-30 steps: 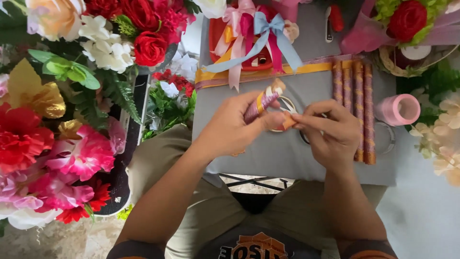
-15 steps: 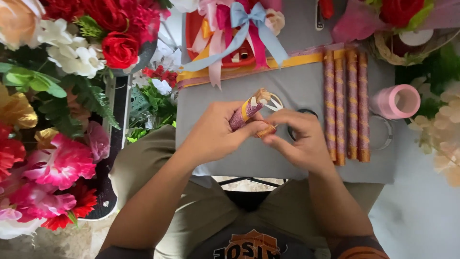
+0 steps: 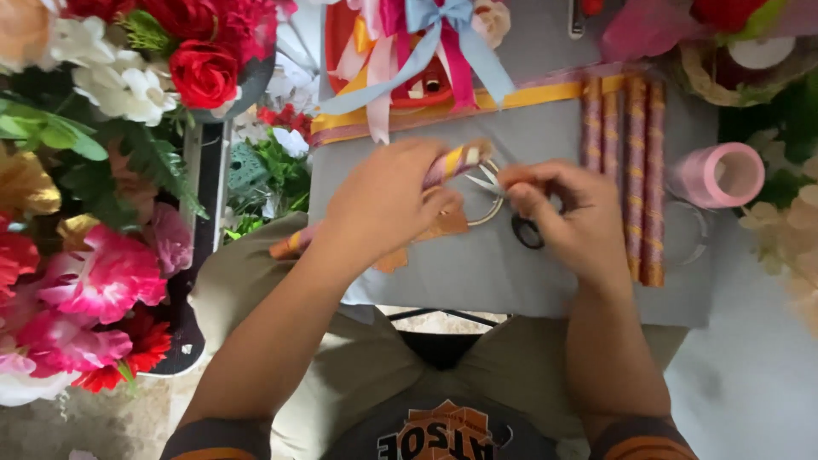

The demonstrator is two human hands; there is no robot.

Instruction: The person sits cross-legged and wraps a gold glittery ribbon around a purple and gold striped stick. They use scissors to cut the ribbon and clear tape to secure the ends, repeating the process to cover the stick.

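While the person sits with a grey board (image 3: 511, 273) across the lap, the left hand (image 3: 388, 204) is wrapped tightly around one rolled paper tube (image 3: 452, 162), striped pink and yellow, whose upper end pokes out toward one o'clock and whose lower end shows at the wrist toward seven o'clock. Just beside it at three o'clock, the right hand (image 3: 567, 213) has its fingertips pinched together; what they hold I cannot tell. One pair of scissors (image 3: 511, 209) lies on the board under that hand. Farther right lie four finished tubes (image 3: 626, 170) side by side, and at three o'clock of them one pink ribbon roll (image 3: 722, 175). At twelve o'clock sits one red box (image 3: 409, 51) topped with bows. At nine o'clock are many artificial flowers (image 3: 102, 170).
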